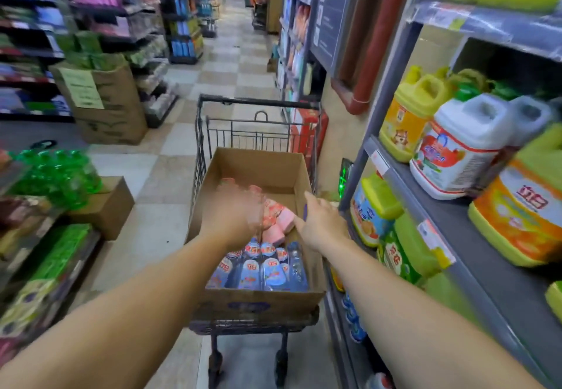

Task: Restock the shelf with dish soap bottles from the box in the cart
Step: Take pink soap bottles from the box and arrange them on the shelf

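Two hands reach into the cardboard box (231, 176) in the cart (258, 104). Left hand (234, 212) is motion-blurred over the pink dish soap bottles (278, 220); cannot tell whether its fingers grip anything. Right hand (322, 221) has fingers extended, released, just beside the pink bottles. Blue dish soap bottles (258, 270) fill the box's near end. Shelf (474, 236) stands at right.

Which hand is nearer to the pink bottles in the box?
Left. The left hand is over the box, blurred, right at the pink bottles. The right hand is at their right side, by the box's right wall.
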Demonstrator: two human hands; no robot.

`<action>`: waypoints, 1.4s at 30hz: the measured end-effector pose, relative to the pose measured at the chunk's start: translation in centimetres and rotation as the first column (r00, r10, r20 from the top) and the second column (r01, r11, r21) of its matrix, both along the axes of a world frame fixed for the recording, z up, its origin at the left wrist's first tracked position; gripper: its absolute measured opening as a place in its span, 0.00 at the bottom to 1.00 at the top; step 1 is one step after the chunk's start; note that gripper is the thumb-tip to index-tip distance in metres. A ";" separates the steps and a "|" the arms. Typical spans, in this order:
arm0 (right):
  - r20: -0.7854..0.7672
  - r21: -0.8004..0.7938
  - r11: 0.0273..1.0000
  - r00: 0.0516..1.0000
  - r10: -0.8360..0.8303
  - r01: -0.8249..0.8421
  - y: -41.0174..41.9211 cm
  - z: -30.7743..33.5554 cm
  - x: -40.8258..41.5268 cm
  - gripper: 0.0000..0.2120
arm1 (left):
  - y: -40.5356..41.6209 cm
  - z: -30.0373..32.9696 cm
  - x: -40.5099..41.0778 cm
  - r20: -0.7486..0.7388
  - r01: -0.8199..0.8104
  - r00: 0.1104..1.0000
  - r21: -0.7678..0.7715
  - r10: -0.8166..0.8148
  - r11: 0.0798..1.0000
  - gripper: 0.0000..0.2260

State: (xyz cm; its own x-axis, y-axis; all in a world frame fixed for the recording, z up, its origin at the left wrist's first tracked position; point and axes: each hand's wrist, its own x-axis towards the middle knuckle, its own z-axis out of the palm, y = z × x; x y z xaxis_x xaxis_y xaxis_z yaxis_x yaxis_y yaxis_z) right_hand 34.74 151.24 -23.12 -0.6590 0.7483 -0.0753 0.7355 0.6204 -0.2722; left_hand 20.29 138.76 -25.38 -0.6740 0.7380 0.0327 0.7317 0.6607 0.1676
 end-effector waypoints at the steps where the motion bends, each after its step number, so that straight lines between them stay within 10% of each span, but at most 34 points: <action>1: 0.005 -0.017 1.000 1.000 0.012 -0.012 0.6 -0.7 -0.9 0.29 | 0.4 -0.9 -1.2 0.030 -0.027 0.999 -0.010 0.028 1.000 0.33; 19: 0.152 -0.379 0.924 0.988 0.012 0.047 10.1 -15.4 -18.6 0.31 | 9.1 -16.3 -16.1 0.573 -0.091 0.804 -0.145 0.159 0.985 0.35; 28: 0.142 -0.553 0.830 0.990 0.007 0.073 10.8 -22.9 -22.2 0.25 | 9.7 -22.0 -17.9 0.605 -0.087 0.763 -0.251 0.226 0.964 0.34; 42: 0.116 -0.943 0.204 0.833 -0.540 0.264 12.0 -28.0 -25.7 0.38 | 8.4 -25.8 -18.3 0.828 -0.174 0.512 -0.161 0.229 0.972 0.38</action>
State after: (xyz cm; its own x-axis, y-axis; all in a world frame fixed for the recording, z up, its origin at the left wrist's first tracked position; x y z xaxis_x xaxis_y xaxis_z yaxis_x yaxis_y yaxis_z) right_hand 9.06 163.22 -51.10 -0.3887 0.4473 -0.8055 0.6443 -0.4931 -0.5846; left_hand 2.00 147.21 -51.19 -0.5008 0.5608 -0.6594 0.1185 0.7990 0.5895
